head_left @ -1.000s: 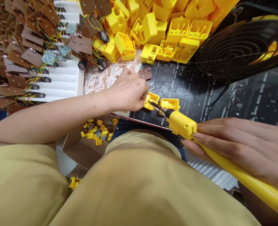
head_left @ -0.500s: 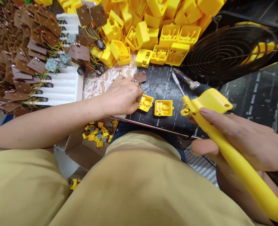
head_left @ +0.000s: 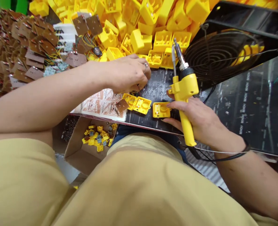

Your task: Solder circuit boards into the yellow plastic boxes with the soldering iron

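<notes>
Yellow soldering iron [head_left: 185, 88] now upright in right hand [head_left: 200, 123]

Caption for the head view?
Right hand holds a yellow soldering iron upright; left hand hovers above small yellow plastic housings on a black mat.

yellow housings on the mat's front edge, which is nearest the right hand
The rightmost one, alone at the fingertips of the right hand holding the soldering iron; the other two sit together further left.

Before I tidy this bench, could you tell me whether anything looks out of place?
One small brown circuit board lies askew beside the open yellow plastic housings, apart from the heap of brown boards at left.
</notes>
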Motion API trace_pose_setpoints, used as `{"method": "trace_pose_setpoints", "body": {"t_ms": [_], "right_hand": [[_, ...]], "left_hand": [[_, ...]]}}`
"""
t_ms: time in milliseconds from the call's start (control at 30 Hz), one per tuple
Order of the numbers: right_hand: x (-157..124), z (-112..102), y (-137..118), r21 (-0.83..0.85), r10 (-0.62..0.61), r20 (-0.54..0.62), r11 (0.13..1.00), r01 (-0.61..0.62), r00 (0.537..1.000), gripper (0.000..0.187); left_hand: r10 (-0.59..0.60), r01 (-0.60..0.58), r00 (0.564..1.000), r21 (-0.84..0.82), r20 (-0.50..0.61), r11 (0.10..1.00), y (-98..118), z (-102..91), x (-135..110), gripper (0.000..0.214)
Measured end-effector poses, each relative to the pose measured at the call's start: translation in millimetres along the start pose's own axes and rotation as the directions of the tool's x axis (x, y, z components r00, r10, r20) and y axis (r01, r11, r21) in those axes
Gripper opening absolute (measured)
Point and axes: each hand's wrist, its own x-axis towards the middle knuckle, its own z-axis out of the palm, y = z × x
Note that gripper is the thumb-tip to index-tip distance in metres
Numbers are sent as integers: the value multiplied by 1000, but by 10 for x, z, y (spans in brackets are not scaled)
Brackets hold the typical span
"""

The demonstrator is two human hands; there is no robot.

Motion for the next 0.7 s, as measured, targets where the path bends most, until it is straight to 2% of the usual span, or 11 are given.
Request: {"method": "trace_pose_setpoints", "body": {"t_ms": [67,233,333,433,500,567,633,700], "right_hand": [[23,46,2,24,5,14,1000,-5,1000,28],[-24,145,-112,-40,87,-49,995,-89,995,34],[8,262,-188,-104,104,-96,988,-114,990,36],[94,343,-220,-90,74,-128,992,-85,989,39],[138,318,-233,-61,61,-182,995,-73,981,46],[157,228,-263,-38,60,-246,997,-71,967,44],[151,107,-318,-39,65,-289,996,-79,955,35],[118,-16,-387,-52,68,-298,995,-88,952,30]], "left_hand": [[-2,2,1000,25,-1,1000,-17,-37,-75,19],[-112,100,991,-148,-74,984,-123,-34,-405,22],[-199,152,971,-308,-129,939,-139,-14,-538,24],[-222,139,970,-525,-99,840,-115,-24,-589,25],[-207,120,976,-617,-71,778,-92,-33,-596,27],[-185,103,981,-648,-59,754,-52,-22,-581,28],[-164,100,985,-621,-47,777,28,14,-537,26],[-168,119,985,-534,-44,837,154,65,-466,20]]}}
